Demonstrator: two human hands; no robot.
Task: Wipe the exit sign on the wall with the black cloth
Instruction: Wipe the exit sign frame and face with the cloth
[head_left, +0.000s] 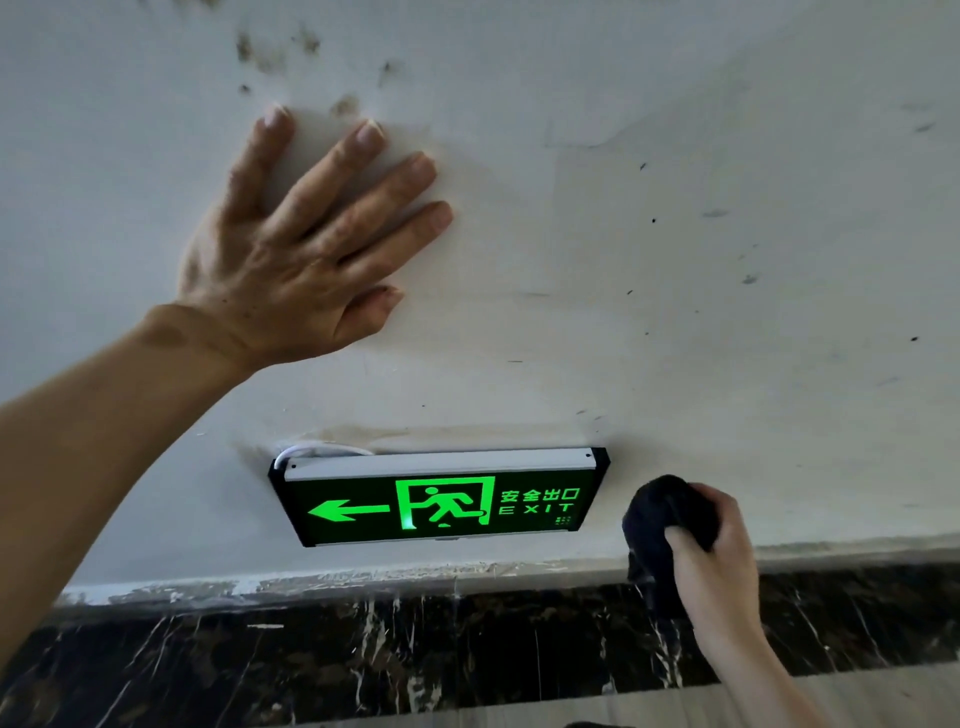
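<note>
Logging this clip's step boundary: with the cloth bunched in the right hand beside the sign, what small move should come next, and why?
Probably slide the right hand left so the black cloth meets the exit sign at its right end. The cloth sits just off that edge, seemingly not touching, while the left hand is spread flat on the wall above.

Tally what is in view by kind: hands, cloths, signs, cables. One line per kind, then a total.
Bare hands: 2, the left hand flat on the white wall, the right hand gripping the cloth
Crumpled black cloths: 1
Lit green rectangular exit signs: 1
Thin white cables looped above the sign: 1
Total: 5
</note>
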